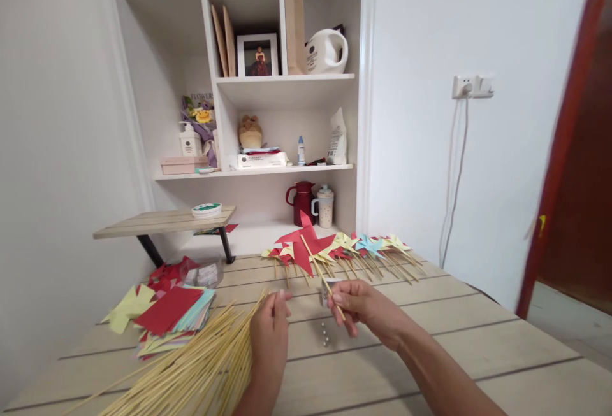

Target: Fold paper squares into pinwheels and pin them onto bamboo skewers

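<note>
A red paper pinwheel [300, 255] on a thin wooden stick [317, 268] is in my right hand [356, 304], pinched near the stick's lower end and tilted away from me. My left hand [270, 333] is closed beside a big bundle of thin sticks [205, 362], its fingers curled. Whatever those fingers may hold is hidden. Small shiny beads [325, 334] lie on the table between my hands. Partly behind my right hand stands a small container [326, 293].
Finished pinwheels [370, 245] lie in a row along the table's back. Stacked coloured paper [165, 311], a yellow folded piece [128, 308] and a clear plastic box [205, 274] sit left. A raised wooden stand [162, 222] is behind them; a red jug [303, 202] and cup [326, 206] stand behind the pinwheels.
</note>
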Tool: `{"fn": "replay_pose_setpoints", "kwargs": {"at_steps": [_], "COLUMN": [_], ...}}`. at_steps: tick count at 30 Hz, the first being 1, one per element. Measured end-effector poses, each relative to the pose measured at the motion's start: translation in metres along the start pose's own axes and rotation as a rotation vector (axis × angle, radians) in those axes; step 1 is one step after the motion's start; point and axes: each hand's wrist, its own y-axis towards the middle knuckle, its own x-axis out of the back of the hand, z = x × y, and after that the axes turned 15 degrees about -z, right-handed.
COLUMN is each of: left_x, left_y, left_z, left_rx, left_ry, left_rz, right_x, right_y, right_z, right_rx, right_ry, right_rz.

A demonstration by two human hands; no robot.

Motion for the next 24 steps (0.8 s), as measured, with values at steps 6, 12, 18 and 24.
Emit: {"fn": "replay_pose_setpoints", "kwargs": {"at_steps": [6, 12, 18, 24], "left_x": [-0.002, -0.006, -0.009, -0.014], "left_y": [0.000, 0.001, -0.001, -0.008], "left_z": [0.002, 0.010, 0.015, 0.017], "left_rx": [0.002, 0.047, 0.010, -0.033], "left_ry": [-0.021, 0.002, 0.180, 0.292], "left_rz": [0.017, 0.071, 0.270, 0.476], "right_x": [0.000, 0.000, -0.006, -0.008], "right_y": [0.000, -0.002, 0.000, 0.000], "right_z": [0.000, 0.001, 0.002, 0.004], "right_rx": [0.007, 0.040, 0.096, 0.120], "right_ry": [-0.014, -0.007, -0.049, -0.072], "right_rz": [0.002, 0.000, -0.190, -0.264]}}
